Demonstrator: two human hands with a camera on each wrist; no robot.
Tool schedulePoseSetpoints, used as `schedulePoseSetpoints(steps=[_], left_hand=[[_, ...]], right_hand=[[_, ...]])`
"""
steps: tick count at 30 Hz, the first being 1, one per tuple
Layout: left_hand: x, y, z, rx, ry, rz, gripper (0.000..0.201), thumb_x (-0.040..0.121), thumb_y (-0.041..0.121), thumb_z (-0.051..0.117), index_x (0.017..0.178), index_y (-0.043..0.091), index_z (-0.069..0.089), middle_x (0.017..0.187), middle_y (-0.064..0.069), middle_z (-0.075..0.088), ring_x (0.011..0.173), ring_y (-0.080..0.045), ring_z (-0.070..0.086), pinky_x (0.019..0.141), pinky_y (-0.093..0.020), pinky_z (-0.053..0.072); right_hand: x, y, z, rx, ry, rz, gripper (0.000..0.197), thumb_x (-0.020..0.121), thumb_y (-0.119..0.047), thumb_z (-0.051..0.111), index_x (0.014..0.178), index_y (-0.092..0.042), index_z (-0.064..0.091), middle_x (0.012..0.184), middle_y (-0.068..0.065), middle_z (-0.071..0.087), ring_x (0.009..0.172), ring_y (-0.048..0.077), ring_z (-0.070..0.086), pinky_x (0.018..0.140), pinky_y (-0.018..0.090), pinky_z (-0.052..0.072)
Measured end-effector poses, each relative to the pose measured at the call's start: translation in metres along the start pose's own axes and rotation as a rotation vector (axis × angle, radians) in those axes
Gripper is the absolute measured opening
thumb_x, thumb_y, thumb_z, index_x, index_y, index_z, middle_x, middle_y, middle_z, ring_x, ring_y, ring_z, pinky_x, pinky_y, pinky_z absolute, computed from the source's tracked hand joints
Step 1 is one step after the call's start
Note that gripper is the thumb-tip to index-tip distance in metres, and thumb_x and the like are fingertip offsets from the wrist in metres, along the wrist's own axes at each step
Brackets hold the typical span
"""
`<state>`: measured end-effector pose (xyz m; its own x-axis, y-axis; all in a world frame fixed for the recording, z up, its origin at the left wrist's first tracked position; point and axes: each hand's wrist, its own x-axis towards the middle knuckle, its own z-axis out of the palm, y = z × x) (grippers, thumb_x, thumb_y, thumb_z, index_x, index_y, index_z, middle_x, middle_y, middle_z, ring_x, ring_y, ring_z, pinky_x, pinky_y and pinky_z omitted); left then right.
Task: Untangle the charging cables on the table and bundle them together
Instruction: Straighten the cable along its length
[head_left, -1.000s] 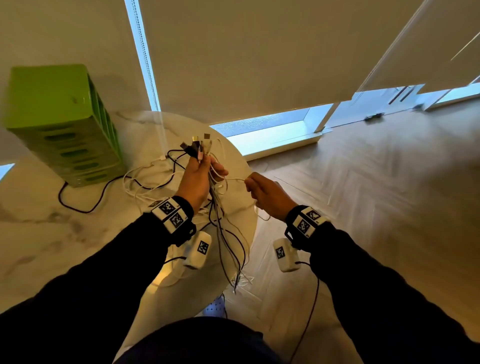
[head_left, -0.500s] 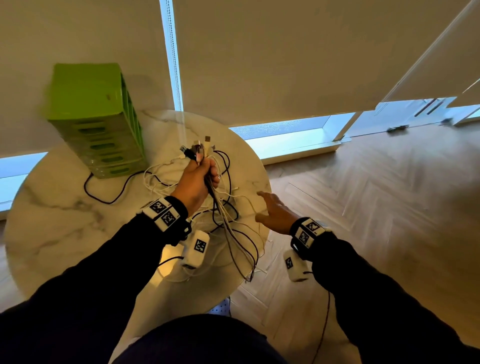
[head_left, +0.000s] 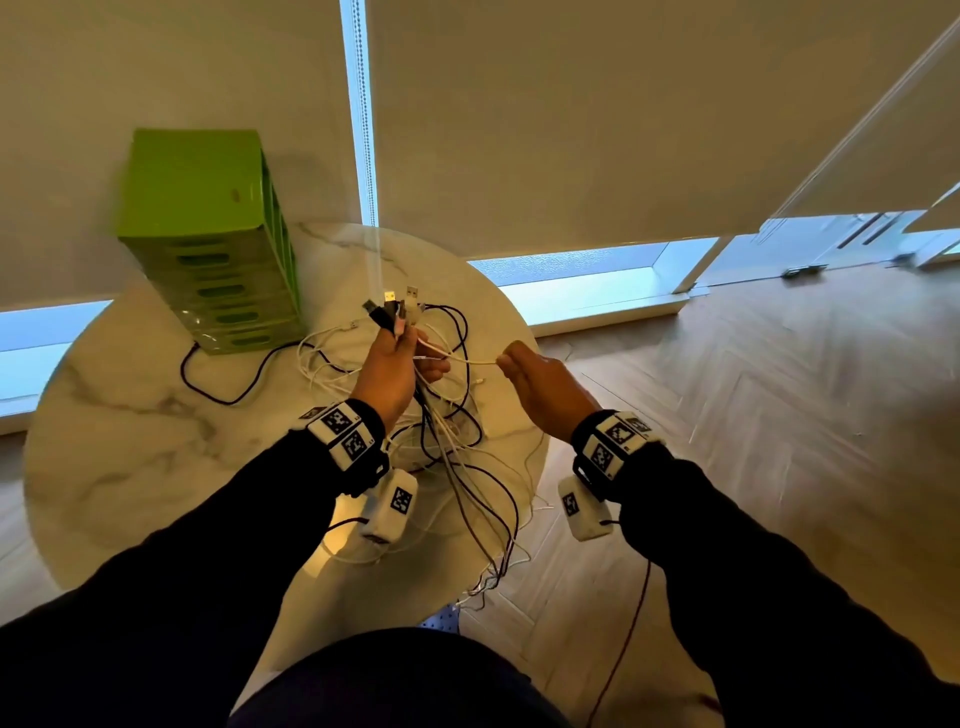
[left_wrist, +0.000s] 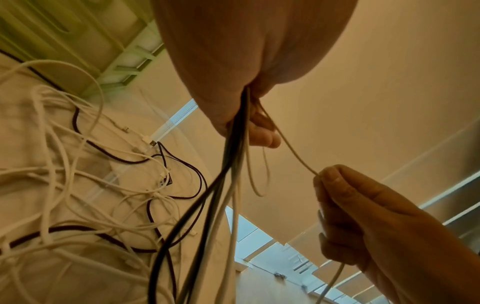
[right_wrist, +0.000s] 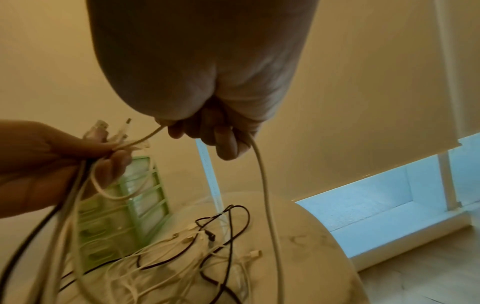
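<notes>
My left hand (head_left: 392, 364) grips a bunch of black and white charging cables (head_left: 447, 441) just below their USB plugs (head_left: 395, 306), which stick up above the fist; their tails hang past the table edge. My right hand (head_left: 524, 369) holds one white cable (head_left: 467, 360) that runs taut from the left fist, seen in the left wrist view as white cable (left_wrist: 293, 152) and in the right wrist view as white cable (right_wrist: 265, 185) trailing down. A tangle of loose cables (head_left: 332, 364) lies on the round marble table (head_left: 130, 457), also loose cables (right_wrist: 197, 253).
A green drawer unit (head_left: 208, 239) stands at the table's back left, with a black cord (head_left: 218, 384) curving beside it. Closed blinds (head_left: 571, 114) hang behind the table. Wooden floor (head_left: 779, 415) lies to the right. Wrist camera boxes hang under both wrists.
My right hand, open and low half a second ago, has risen and taken hold of a white cable running from the left fist. The left hand keeps its grip on the bunch.
</notes>
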<state>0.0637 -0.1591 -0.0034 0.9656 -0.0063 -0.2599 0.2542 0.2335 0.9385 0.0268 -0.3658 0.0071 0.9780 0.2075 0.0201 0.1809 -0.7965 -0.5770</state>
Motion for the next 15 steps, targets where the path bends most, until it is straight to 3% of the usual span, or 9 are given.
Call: schedulePoseSetpoints(steps=[3,5,7,8,9,11,13,15], left_hand=[[0.003,0.003,-0.002,0.034,0.033,0.001,0.029,0.111,0.022,0.033,0.091,0.01,0.049,0.073,-0.003,0.058,0.049,-0.009,0.052,0.051,-0.023,0.044],[0.004,0.007,-0.004,-0.052,0.032,-0.04,0.029,0.111,0.021,0.034,0.087,0.012,0.049,0.067,0.001,0.049,0.046,-0.007,0.039,0.049,-0.022,0.037],[0.003,0.013,-0.006,-0.16,0.016,-0.085,0.028,0.11,0.021,0.035,0.087,0.013,0.05,0.063,0.003,0.039,0.044,-0.006,0.032,0.048,-0.022,0.034],[0.002,0.016,-0.006,-0.185,0.003,-0.103,0.027,0.11,0.02,0.036,0.088,0.012,0.05,0.061,0.004,0.035,0.044,-0.006,0.03,0.047,-0.021,0.032],[0.001,0.019,-0.004,-0.193,-0.014,-0.115,0.024,0.109,0.019,0.038,0.089,0.012,0.05,0.059,0.005,0.031,0.044,-0.006,0.028,0.048,-0.022,0.031],[-0.003,0.024,0.0,-0.207,-0.061,-0.129,0.016,0.105,0.015,0.045,0.09,0.015,0.049,0.056,0.007,0.028,0.047,-0.008,0.027,0.05,-0.023,0.031],[-0.009,0.027,0.009,-0.202,-0.13,-0.145,0.017,0.102,0.009,0.051,0.087,0.017,0.052,0.055,0.008,0.031,0.05,-0.009,0.027,0.053,-0.025,0.032],[-0.016,0.031,0.016,-0.158,-0.223,-0.136,0.013,0.099,0.004,0.054,0.093,0.014,0.06,0.055,0.009,0.04,0.052,-0.009,0.03,0.057,-0.026,0.033]], right_hand=[[-0.007,0.038,-0.004,-0.049,-0.069,0.215,0.034,0.108,-0.039,0.031,0.102,-0.011,0.048,0.087,0.017,0.066,0.074,0.036,0.061,0.069,0.043,0.048],[-0.018,0.066,-0.005,-0.214,-0.314,0.414,0.033,0.107,-0.037,0.032,0.105,-0.012,0.053,0.104,0.017,0.067,0.09,0.034,0.063,0.081,0.042,0.049],[-0.031,0.074,-0.006,-0.337,-0.602,0.618,0.034,0.104,-0.037,0.045,0.124,-0.011,0.054,0.128,0.014,0.061,0.113,0.03,0.06,0.092,0.037,0.046],[-0.035,0.07,-0.007,-0.318,-0.712,0.685,0.046,0.1,-0.039,0.055,0.137,-0.012,0.048,0.14,0.012,0.054,0.124,0.029,0.053,0.096,0.036,0.043],[-0.037,0.062,-0.009,-0.227,-0.764,0.69,0.066,0.093,-0.042,0.065,0.147,-0.016,0.038,0.149,0.009,0.044,0.134,0.029,0.045,0.101,0.038,0.039],[-0.033,0.035,-0.014,0.033,-0.713,0.542,0.099,0.078,-0.044,0.081,0.156,-0.028,0.022,0.161,0.002,0.025,0.145,0.027,0.029,0.111,0.044,0.032],[-0.022,0.008,-0.01,0.204,-0.591,0.344,0.107,0.073,-0.042,0.086,0.157,-0.032,0.02,0.164,-0.003,0.016,0.148,0.022,0.021,0.112,0.036,0.023],[-0.008,-0.023,0.0,0.284,-0.556,0.223,0.1,0.076,-0.043,0.084,0.155,-0.03,0.025,0.163,-0.003,0.023,0.146,0.016,0.025,0.112,0.03,0.023]])
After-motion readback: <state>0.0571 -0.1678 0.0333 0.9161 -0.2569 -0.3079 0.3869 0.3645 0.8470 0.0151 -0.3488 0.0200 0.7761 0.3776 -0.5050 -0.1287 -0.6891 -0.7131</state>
